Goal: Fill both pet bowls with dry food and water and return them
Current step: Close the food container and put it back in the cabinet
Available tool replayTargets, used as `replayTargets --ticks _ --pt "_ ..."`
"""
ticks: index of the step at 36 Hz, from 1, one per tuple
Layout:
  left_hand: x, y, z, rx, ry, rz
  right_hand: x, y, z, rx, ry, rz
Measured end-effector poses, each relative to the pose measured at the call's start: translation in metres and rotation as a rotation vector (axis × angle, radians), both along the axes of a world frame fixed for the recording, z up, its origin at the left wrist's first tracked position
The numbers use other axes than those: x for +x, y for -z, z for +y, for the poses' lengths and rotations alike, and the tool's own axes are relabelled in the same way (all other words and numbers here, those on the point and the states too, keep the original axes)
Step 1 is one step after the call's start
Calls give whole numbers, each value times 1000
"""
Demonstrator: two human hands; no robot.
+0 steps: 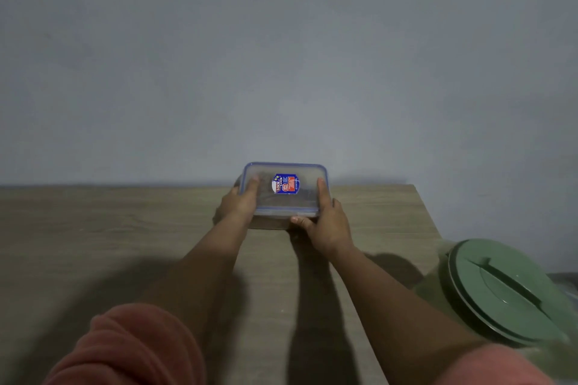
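Sleeves nearest you; both hands clasp the food container (284,194) at twelve o'clock on the tabletop (93,228).
Your left hand (239,203) and right hand (328,225) are closed around its ends, lid apparently still shut; next, unclip it. No bowls in view.

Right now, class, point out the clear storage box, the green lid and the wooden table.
Clear storage box (285,183): head view, on the blue and red label on its lid.
Green lid (500,291): head view, on its raised centre handle.
Wooden table (109,222): head view, on bare top left of the arms.
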State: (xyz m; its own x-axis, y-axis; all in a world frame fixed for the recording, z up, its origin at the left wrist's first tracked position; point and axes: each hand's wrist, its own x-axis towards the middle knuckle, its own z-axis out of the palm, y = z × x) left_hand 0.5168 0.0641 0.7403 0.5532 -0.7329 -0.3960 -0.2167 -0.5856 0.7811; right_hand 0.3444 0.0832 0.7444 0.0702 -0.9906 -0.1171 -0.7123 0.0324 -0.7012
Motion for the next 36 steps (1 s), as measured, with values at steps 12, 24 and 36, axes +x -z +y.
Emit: replayTargets --ticks 12,24,36 --pt "-1 -13 95 -155 -118 83 -5 -13 61 -76 -135 -5" --pt "-19 -67 179 -247 -95 52 -21 -53 144 -169 -121 -8" --pt "-50 -92 288 -256 24 60 -52 -75 277 -201 3 -22"
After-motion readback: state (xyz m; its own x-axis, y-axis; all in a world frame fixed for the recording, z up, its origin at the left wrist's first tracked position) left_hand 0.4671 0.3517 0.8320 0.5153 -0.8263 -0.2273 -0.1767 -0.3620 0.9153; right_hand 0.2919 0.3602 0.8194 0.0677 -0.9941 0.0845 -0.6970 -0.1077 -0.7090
